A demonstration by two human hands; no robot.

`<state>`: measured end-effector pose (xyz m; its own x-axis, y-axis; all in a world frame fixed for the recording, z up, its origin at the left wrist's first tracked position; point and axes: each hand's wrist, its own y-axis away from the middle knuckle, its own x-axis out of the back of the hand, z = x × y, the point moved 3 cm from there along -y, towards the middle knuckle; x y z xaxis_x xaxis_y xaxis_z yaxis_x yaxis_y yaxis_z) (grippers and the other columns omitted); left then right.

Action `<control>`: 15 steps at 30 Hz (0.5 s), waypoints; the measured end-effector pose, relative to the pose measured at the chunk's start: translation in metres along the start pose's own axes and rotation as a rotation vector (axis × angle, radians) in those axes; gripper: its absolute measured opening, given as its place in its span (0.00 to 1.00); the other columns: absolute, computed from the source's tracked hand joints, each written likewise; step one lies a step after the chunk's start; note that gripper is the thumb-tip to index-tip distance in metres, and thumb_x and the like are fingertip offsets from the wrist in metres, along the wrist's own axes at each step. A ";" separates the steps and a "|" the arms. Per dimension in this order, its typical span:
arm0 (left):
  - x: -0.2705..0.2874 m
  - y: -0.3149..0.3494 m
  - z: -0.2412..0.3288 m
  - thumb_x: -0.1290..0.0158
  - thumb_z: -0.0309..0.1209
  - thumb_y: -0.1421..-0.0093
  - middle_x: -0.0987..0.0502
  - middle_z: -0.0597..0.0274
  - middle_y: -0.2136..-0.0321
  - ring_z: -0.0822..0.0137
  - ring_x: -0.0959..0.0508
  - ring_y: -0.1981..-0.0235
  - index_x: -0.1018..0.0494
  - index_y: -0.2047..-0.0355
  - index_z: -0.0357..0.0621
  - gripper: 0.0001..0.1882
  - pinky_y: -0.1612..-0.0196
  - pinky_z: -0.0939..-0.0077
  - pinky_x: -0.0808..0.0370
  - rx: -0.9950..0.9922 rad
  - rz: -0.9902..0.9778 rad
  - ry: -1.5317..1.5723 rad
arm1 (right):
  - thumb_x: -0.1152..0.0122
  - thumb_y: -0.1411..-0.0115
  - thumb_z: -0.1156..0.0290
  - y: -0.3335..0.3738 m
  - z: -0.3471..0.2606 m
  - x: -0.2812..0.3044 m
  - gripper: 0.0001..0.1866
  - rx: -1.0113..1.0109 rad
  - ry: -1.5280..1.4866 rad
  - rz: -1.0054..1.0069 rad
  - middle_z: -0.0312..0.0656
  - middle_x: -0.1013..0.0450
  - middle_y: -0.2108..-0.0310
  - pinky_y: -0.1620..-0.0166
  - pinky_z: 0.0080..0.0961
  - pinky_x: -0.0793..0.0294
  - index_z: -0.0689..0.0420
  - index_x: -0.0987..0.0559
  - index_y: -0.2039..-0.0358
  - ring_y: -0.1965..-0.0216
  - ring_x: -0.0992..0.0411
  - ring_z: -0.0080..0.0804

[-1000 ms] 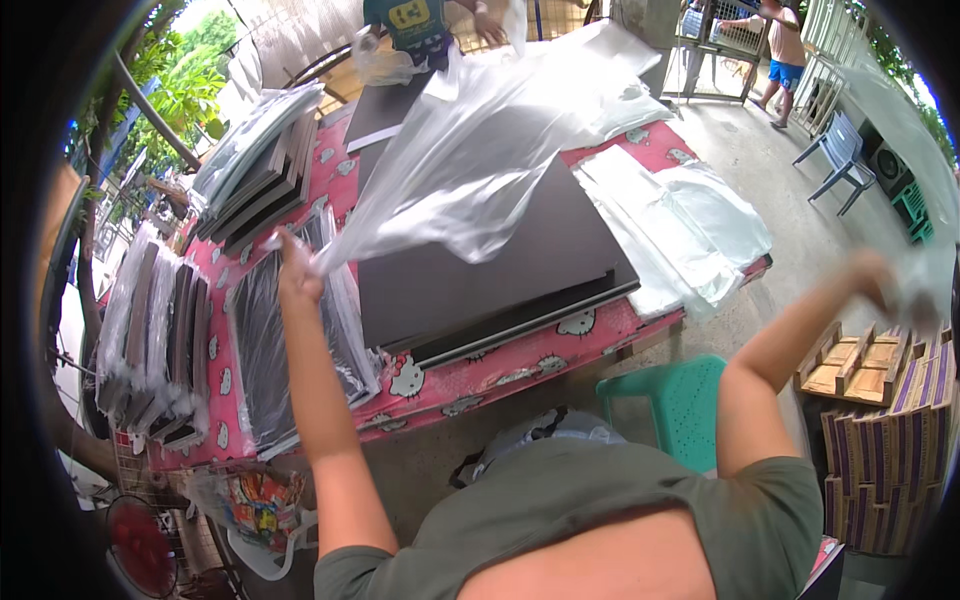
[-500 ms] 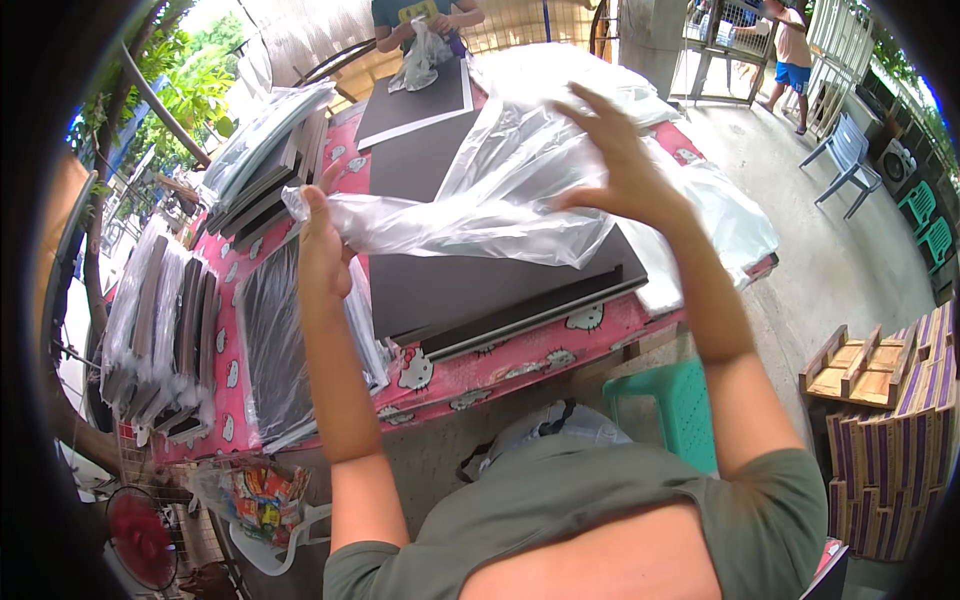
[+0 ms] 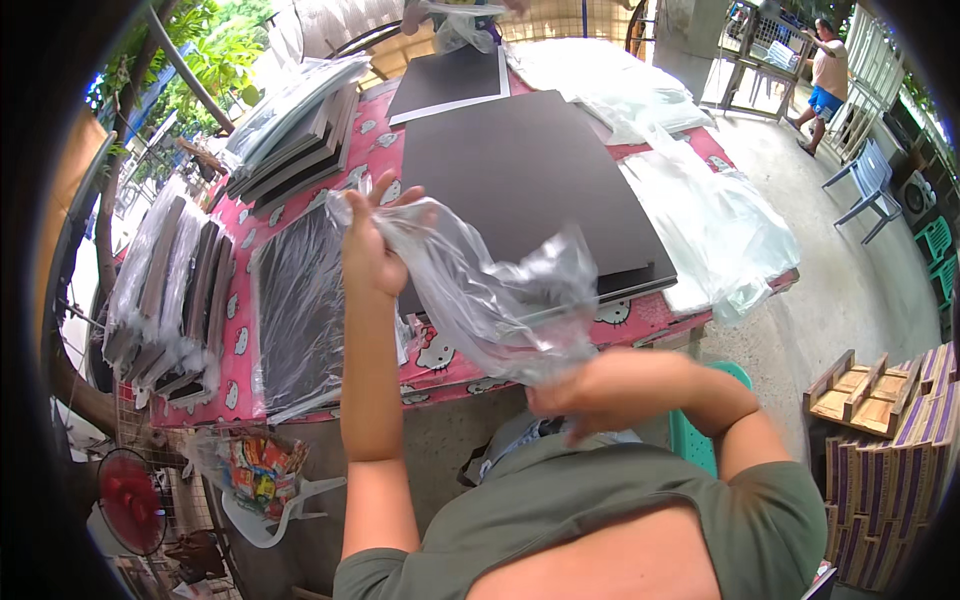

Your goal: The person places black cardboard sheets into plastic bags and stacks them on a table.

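One crumpled clear plastic bag (image 3: 470, 280) runs slantwise from the left hand (image 3: 375, 240) down to the right hand (image 3: 575, 392), bunched near the upper one and loosely puffed along its length. The left hand grips the bag at the thumb, its fingers partly spread. The right hand is blurred where it meets the bag's lower end, in front of the person's body, and I cannot tell whether it is closed on the plastic. Just beyond the bag and to the right of the left hand, large dark boards (image 3: 520, 160) lie flat on the counter (image 3: 240, 320), which has a pink patterned cover. Farther off in that direction is a dark panel (image 3: 445, 82) with white edges, and behind it another person's hands (image 3: 515, 6) show beside some plastic. Below and to the left of the left hand lies a dark panel wrapped in clear film (image 3: 300, 320); farther left stands a row of wrapped boards (image 3: 170, 290), while a stack of boards (image 3: 300, 135) sits beyond the hand on the same side. Past the right hand, up and to the right, whitish plastic sheets (image 3: 710, 225) spread over the counter. A green stool (image 3: 690, 440) is partly hidden below the right forearm, and well to the right of that hand stand piled cartons (image 3: 890, 480).
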<state>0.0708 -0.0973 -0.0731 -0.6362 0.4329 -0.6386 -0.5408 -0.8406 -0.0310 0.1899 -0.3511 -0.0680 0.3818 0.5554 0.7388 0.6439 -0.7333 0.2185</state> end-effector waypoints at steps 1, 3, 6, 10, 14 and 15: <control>-0.017 0.012 -0.002 0.66 0.52 0.40 0.29 0.51 0.62 0.59 0.29 0.58 0.38 0.50 0.38 0.30 0.55 0.63 0.29 0.001 -0.059 -0.071 | 0.37 0.56 0.55 0.009 -0.015 0.033 0.37 0.021 -0.147 0.408 0.49 0.35 0.52 0.50 0.41 0.37 0.56 0.39 0.47 0.50 0.36 0.44; -0.050 0.033 -0.001 0.64 0.51 0.40 0.29 0.51 0.62 0.60 0.28 0.59 0.40 0.48 0.38 0.31 0.55 0.65 0.29 -0.021 -0.187 -0.170 | 0.36 0.57 0.52 0.014 -0.017 0.080 0.37 0.021 0.009 1.120 0.48 0.34 0.55 0.52 0.40 0.37 0.56 0.36 0.49 0.54 0.34 0.43; -0.085 0.056 0.007 0.61 0.48 0.40 0.30 0.50 0.59 0.61 0.27 0.60 0.41 0.47 0.37 0.29 0.56 0.69 0.29 -0.088 -0.330 -0.255 | 0.35 0.56 0.57 -0.029 0.046 0.097 0.27 0.023 0.219 1.270 0.43 0.29 0.66 0.62 0.27 0.32 0.59 0.28 0.59 0.67 0.31 0.31; -0.057 0.063 0.029 0.57 0.37 0.39 0.30 0.46 0.57 0.61 0.27 0.57 0.42 0.47 0.33 0.24 0.57 0.71 0.28 -0.243 -0.197 -0.413 | 0.35 0.53 0.63 -0.007 0.090 0.092 0.15 -0.157 -0.363 1.055 0.39 0.29 0.77 0.70 0.18 0.34 0.62 0.23 0.70 0.74 0.34 0.19; -0.020 0.056 0.004 0.57 0.31 0.39 0.26 0.52 0.67 0.68 0.24 0.69 0.38 0.52 0.35 0.17 0.68 0.78 0.25 -0.110 -0.099 -0.244 | 0.37 0.51 0.66 0.016 0.078 0.085 0.12 -0.118 -0.376 1.309 0.37 0.30 0.82 0.73 0.17 0.36 0.63 0.23 0.75 0.78 0.35 0.17; -0.016 0.054 -0.001 0.57 0.31 0.39 0.26 0.54 0.68 0.70 0.25 0.70 0.37 0.53 0.35 0.17 0.68 0.81 0.25 -0.171 -0.069 -0.247 | 0.37 0.50 0.68 0.017 0.075 0.086 0.11 -0.178 -0.379 1.323 0.36 0.30 0.83 0.74 0.16 0.36 0.63 0.23 0.74 0.78 0.36 0.16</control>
<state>0.0522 -0.1497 -0.0650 -0.7270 0.5393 -0.4251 -0.5003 -0.8400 -0.2100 0.2839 -0.2865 -0.0482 0.8083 -0.5338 0.2482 -0.4154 -0.8159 -0.4022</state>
